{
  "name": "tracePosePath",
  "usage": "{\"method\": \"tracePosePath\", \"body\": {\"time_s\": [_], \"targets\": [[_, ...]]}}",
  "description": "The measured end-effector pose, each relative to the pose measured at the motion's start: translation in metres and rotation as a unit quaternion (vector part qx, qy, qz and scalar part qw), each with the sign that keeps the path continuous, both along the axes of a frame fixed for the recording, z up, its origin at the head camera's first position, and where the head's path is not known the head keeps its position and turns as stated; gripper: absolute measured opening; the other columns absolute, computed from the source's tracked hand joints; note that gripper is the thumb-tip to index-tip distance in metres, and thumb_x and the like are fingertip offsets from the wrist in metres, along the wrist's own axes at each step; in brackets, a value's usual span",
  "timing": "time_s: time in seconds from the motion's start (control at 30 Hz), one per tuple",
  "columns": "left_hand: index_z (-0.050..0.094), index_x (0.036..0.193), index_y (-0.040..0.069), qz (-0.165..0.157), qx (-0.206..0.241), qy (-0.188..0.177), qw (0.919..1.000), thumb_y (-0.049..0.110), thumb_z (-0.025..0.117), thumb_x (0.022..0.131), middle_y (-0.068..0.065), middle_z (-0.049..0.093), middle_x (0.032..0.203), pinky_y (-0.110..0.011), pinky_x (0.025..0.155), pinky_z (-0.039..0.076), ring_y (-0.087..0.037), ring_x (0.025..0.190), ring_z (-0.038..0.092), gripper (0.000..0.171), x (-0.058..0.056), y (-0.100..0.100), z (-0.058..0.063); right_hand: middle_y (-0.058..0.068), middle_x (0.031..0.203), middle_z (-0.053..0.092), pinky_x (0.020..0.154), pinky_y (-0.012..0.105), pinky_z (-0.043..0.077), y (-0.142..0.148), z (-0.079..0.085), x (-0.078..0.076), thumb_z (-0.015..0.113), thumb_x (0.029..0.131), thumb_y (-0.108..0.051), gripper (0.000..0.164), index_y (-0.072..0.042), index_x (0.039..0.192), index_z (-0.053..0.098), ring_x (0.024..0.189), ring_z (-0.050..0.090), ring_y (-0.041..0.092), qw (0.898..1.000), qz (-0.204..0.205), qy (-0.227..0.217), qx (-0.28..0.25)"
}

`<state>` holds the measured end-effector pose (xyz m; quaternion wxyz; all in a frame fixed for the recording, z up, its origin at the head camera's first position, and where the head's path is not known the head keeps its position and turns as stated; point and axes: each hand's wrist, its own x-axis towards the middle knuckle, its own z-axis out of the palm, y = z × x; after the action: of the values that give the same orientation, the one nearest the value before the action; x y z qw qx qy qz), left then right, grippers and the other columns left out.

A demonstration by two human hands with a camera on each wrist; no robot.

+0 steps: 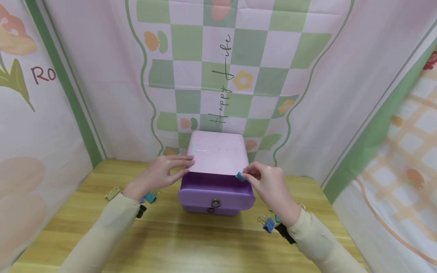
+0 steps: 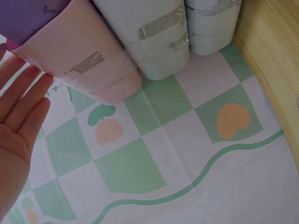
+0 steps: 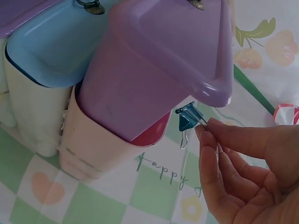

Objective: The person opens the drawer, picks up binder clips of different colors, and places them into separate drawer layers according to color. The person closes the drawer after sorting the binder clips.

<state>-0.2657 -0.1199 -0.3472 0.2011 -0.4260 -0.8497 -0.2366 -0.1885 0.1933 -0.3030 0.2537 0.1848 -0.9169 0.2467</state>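
Observation:
A teal binder clip (image 1: 240, 176) is pinched between the thumb and fingers of my right hand (image 1: 268, 180). In the right wrist view the fingertips grip one wire handle of this teal clip (image 3: 188, 119), while its other handle hangs free. The clip is beside the pulled-out purple top drawer (image 1: 216, 199), near the right front corner of its pink casing (image 1: 218, 151). My left hand (image 1: 167, 170) has its fingers extended, fingertips at the casing's left side; in the left wrist view they meet the pink casing (image 2: 88, 56) near its front rim.
Below, a light blue drawer (image 3: 56, 51) sits in a white casing (image 3: 35, 112). On the wooden table (image 1: 191, 242) lie a gold binder clip (image 1: 112, 193) and a teal one (image 1: 150, 197) at left, and a blue one (image 1: 269, 225) at right. A printed cloth (image 1: 218, 76) hangs behind.

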Motion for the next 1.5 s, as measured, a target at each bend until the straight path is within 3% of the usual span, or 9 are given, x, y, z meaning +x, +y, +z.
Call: {"method": "tracePosePath", "body": {"time_s": [0.3,1.0,1.5], "targets": [[0.065,0.121,0.017,0.0,0.004,-0.006,1.0,0.028,0.059,0.094,0.001,0.059,0.132,-0.037,0.098,0.05,-0.02,0.117,0.06,0.029,0.0,0.001,0.001,-0.003,0.073,0.07,0.059,0.02,0.055,-0.008,0.005,-0.003,0.076,0.08,-0.013,0.007,-0.012,0.081,0.07,0.063,0.063,0.005,0.999,0.011,-0.031,0.003],[0.065,0.12,0.017,-0.005,0.012,-0.014,0.9998,0.026,0.06,0.094,0.0,0.06,0.131,-0.036,0.096,0.051,-0.02,0.116,0.061,0.029,0.0,0.001,0.0,-0.007,0.069,0.069,0.056,0.017,0.051,-0.024,0.017,-0.016,0.077,0.079,-0.016,0.009,-0.016,0.075,0.069,0.06,0.06,0.0,0.99,0.044,-0.108,0.074],[0.066,0.12,0.016,0.0,0.01,-0.016,0.9998,0.026,0.06,0.093,-0.001,0.06,0.131,-0.035,0.095,0.052,-0.019,0.114,0.062,0.028,-0.001,0.001,0.001,-0.01,0.066,0.069,0.056,0.02,0.05,-0.03,0.031,-0.027,0.078,0.076,-0.012,0.011,-0.018,0.07,0.07,0.058,0.06,-0.002,0.975,0.102,-0.147,0.13]]}}
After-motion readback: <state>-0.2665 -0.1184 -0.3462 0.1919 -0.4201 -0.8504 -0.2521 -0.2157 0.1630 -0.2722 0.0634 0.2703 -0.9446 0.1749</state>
